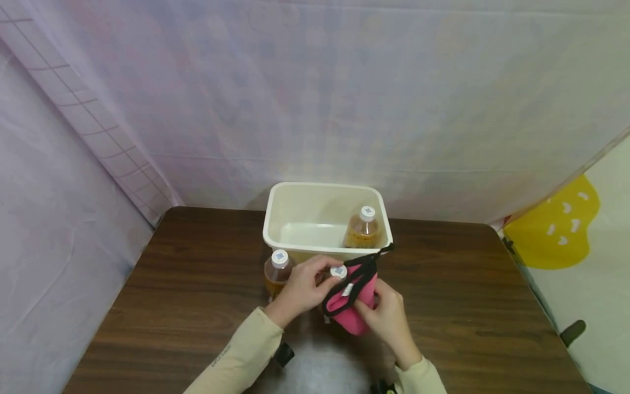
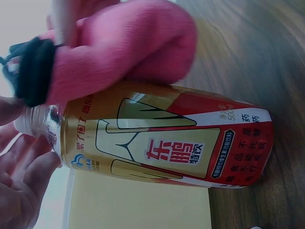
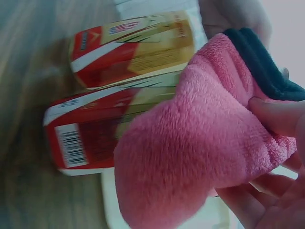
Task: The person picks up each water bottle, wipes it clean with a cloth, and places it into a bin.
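My left hand (image 1: 302, 284) grips a drink bottle (image 2: 162, 138) at its neck, just under the white cap (image 1: 338, 271). The bottle has a gold and red label and stands on the table. In my right hand (image 1: 391, 312) is a pink fluffy cloth item (image 3: 190, 129) with a dark trim, pinched between thumb and fingers. Its trimmed edge lies close beside the bottle's neck, and in the left wrist view the pink fabric covers part of the bottle's side. A second capped bottle (image 1: 277, 272) stands to the left, partly behind my left hand.
Behind the hands, a cream plastic bin (image 1: 275, 219) stands at the table's back edge with one bottle (image 1: 361, 232) upright in its right side. The dark wooden table (image 1: 197, 273) meets a pale curtain (image 1: 320, 98) at the back.
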The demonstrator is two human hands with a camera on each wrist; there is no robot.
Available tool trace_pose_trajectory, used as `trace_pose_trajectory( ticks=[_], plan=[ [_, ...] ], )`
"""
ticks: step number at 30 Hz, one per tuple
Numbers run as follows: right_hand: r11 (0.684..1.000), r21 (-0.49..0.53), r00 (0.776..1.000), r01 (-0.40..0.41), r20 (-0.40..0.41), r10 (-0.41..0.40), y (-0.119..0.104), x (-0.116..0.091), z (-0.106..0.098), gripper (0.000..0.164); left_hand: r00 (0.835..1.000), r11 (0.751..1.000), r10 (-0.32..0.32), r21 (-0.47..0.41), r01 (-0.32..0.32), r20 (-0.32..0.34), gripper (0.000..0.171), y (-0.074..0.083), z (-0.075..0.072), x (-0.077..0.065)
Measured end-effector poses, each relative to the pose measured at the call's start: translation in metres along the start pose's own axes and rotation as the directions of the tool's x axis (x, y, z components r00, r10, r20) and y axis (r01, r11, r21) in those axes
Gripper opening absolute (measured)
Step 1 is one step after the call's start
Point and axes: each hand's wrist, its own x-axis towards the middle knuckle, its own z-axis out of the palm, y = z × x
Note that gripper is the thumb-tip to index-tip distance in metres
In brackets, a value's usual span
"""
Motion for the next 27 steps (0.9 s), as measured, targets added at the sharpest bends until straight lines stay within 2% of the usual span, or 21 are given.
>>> trace_pose_trajectory(
  ticks=[5, 12, 18, 27],
  plan=[
    [1.0, -0.005, 1.0, 0.024, 0.001, -0.024, -0.005, 0.006, -0.002, 0.03, 1.0, 1.0, -0.023, 0.009, 0.023, 0.009, 0.019, 0.001, 0.0, 0.0],
    [1.0, -0.014, 1.0, -0.009, 0.008, 0.009, -0.002, 0.002, -0.001, 0.028, 1.0, 1.0, -0.018, -0.003, 0.018, 0.004, 0.02, 0.0, 0.001, -0.001],
    [0.993, -0.032, 0.992, -0.112, 0.059, 0.113, 0.007, -0.009, 0.003, 0.022, 1.0, 1.0, -0.016, -0.013, 0.016, 0.003, 0.022, 0.001, 0.002, 0.0],
    [0.97, -0.104, 0.96, -0.222, 0.152, 0.236, 0.04, -0.041, 0.033, 0.02, 0.999, 0.999, -0.033, 0.01, 0.033, 0.003, 0.023, 0.0, 0.002, 0.0]
  ],
)
